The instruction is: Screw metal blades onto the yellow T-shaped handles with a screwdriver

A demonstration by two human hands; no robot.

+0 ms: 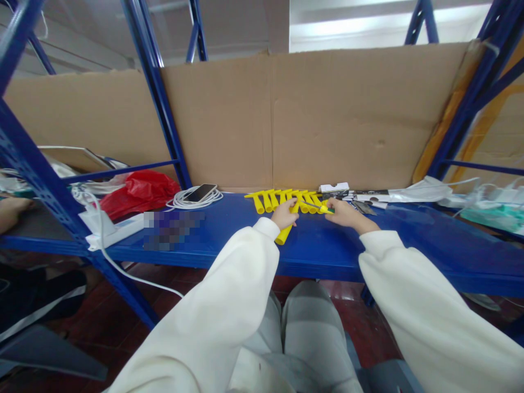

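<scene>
My left hand (283, 215) is closed around a yellow T-shaped plastic piece (285, 234), whose tubular end points down toward the blue shelf's front edge. Pinched in my right hand (344, 214) is a screwdriver (325, 209) with a yellow and green handle. Its thin shaft points left, toward the upper end of the held piece; whether the tip touches it I cannot tell. Behind both hands, several similar yellow T-shaped pieces (268, 202) lie side by side in a row on the blue shelf (229, 234).
Left of the row, a phone (200, 192) rests on a coiled white cable (180, 202), near a red plastic bag (141, 192) and a white power strip (126, 229). A small white box (333, 188) lies behind my right hand. Cardboard (327, 120) backs the shelf; another person's hand (12, 213) shows far left.
</scene>
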